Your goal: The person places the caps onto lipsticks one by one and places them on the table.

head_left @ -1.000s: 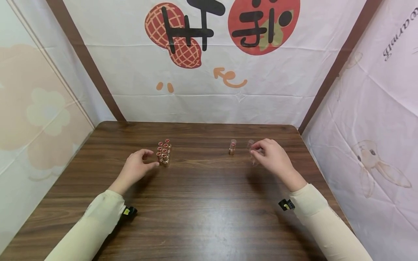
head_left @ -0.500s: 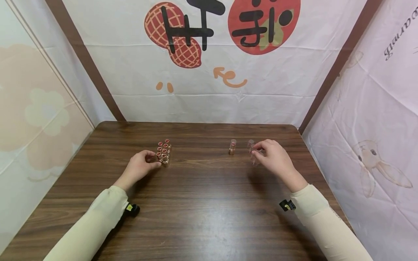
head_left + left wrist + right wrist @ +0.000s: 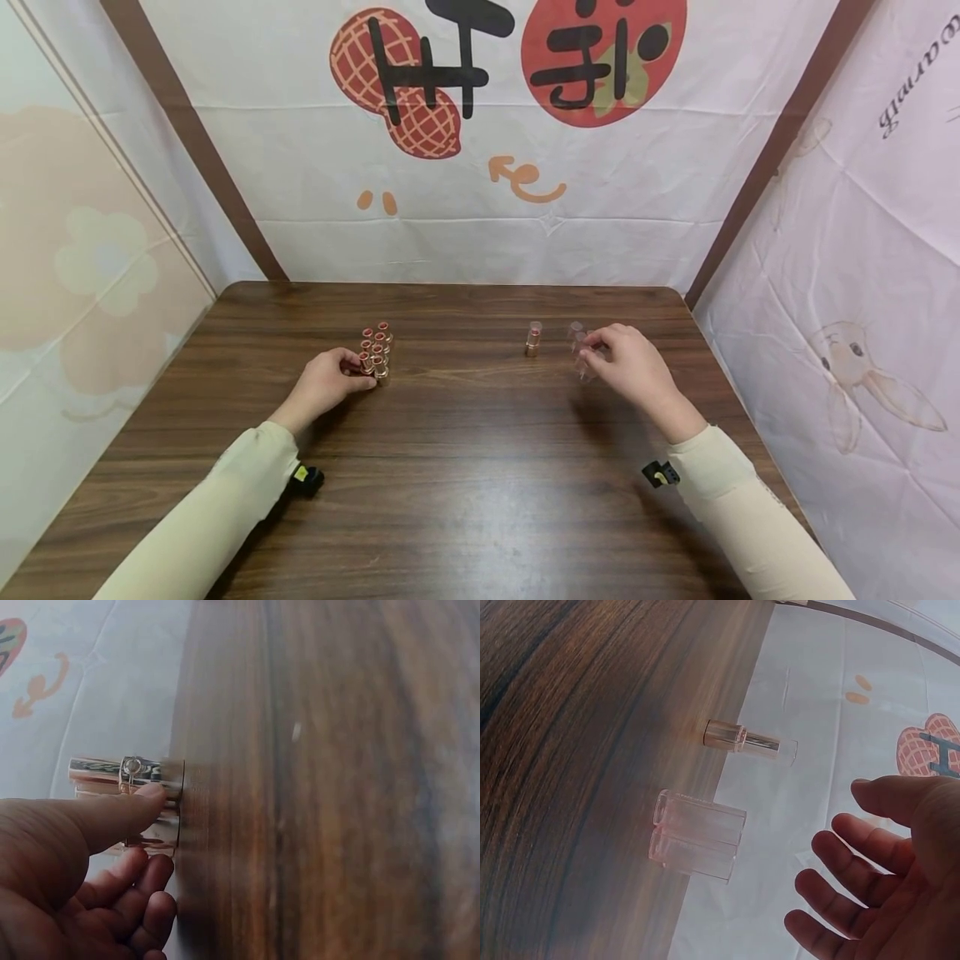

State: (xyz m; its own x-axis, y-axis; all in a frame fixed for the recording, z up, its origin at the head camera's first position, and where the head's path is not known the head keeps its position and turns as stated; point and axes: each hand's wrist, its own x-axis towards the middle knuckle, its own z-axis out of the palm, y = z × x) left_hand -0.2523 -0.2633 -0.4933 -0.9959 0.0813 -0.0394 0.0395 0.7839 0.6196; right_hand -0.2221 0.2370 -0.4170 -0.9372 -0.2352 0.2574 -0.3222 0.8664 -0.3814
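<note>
Lipsticks (image 3: 378,350) with red tops stand upright in a tight cluster on the left of the table (image 3: 465,467); the left hand (image 3: 324,383) has moved in, its thumb reaching further across their near side than a second ago. That puts the nearest ones between thumb and fingers, though whether it pinches one cannot be told. Almost unmoved, the right hand (image 3: 628,358) is relaxed and holds nothing, beside clear caps (image 3: 697,836); a capped lipstick (image 3: 533,340) stands near these.
</note>
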